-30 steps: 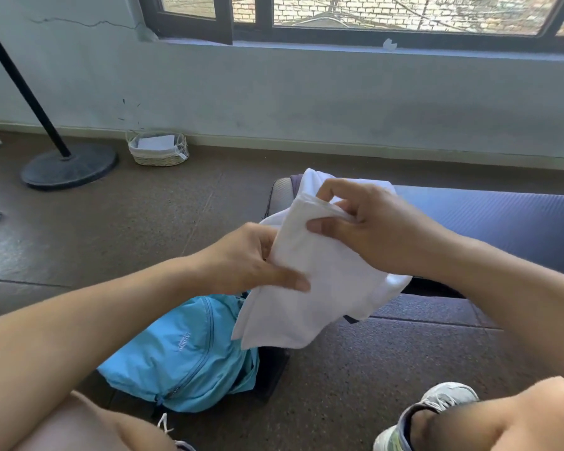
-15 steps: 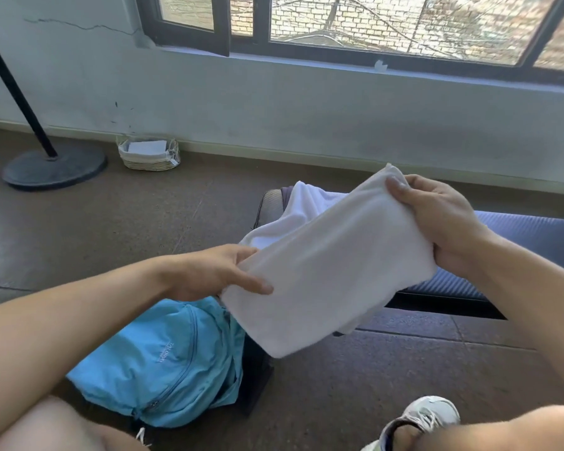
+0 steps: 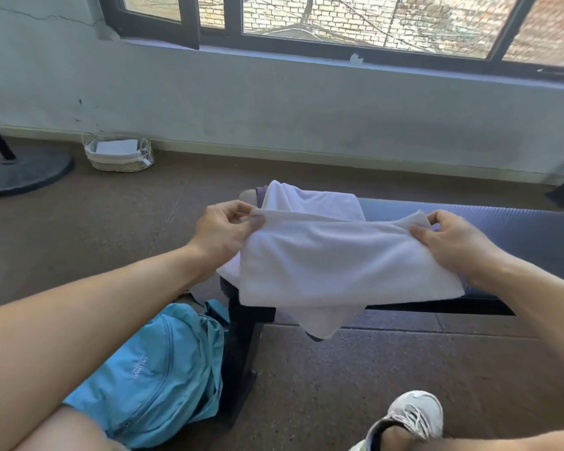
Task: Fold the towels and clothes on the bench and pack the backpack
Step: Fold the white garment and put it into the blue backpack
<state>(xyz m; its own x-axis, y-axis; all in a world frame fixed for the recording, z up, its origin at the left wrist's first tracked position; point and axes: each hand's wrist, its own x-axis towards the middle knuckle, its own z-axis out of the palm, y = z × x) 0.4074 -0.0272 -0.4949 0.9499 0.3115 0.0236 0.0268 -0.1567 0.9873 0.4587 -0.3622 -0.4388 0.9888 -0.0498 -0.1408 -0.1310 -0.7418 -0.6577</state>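
Towel (image 3: 339,265) is hanging doubled, both hands (image 3: 223,234) pinching its top corners over the table (image 3: 502,229); loose layers risk slipping askew.

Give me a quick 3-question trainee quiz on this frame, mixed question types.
1. True or false: the white towel is pinched at its upper edge by both the left hand and the right hand.
2. Multiple choice: where is the blue backpack?
A. on the bench
B. on the floor beside the bench leg
C. inside the wicker basket
3. Fill in: a second white cloth lies on the near end of the dark ______, behind the held towel.

Key: 1 true; 2 B; 3 bench.
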